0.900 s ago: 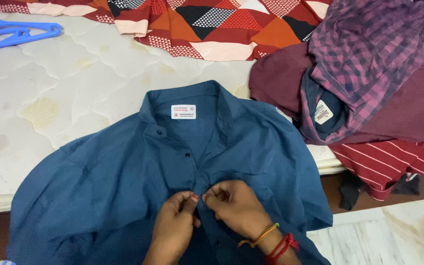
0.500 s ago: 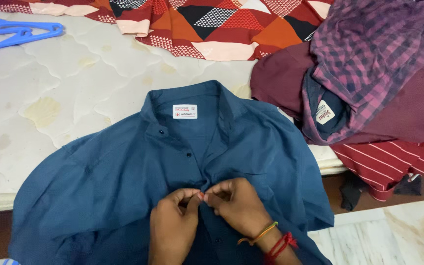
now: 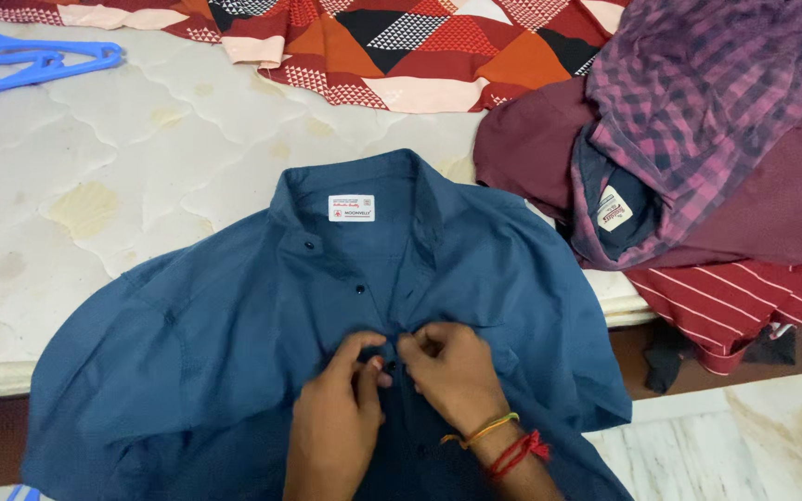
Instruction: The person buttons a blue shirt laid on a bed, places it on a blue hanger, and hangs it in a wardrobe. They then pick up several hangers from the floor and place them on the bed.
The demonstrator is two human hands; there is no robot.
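The mattress [image 3: 122, 158] is the biggest thing here: white, quilted in soft wavy lines, blotched with yellowish stains. On it, front up, lies the blue shirt [image 3: 234, 353], which I take as the landmark for all the rest. Its hem hangs over the mattress's near edge toward the person.

The shirt is a plain, matte woven cloth, dark teal-blue, with a stand collar, a small white label inside the neck and small dark buttons. Up from the hands, the collar button and the next one below look undone and the placket gapes open there. Below the hands the front appears closed, though wrists hide most of it. So I judge the buttoning partway done, with the top of the front left.

To the right of the shirt sits a heap of clothes [image 3: 698, 148]: a purple checked one crumpled on top, a maroon one, a red one with thin white stripes. Beyond the collar lies a patterned cloth [image 3: 420, 46] of red, orange, black and cream triangles. Far to the left beyond the shirt are blue plastic hangers [image 3: 20, 60].

At mid-placket, the left hand [image 3: 341, 417] and right hand [image 3: 447, 376] meet, fingers pinched on the placket edges around a button. Thread bands circle the right wrist.
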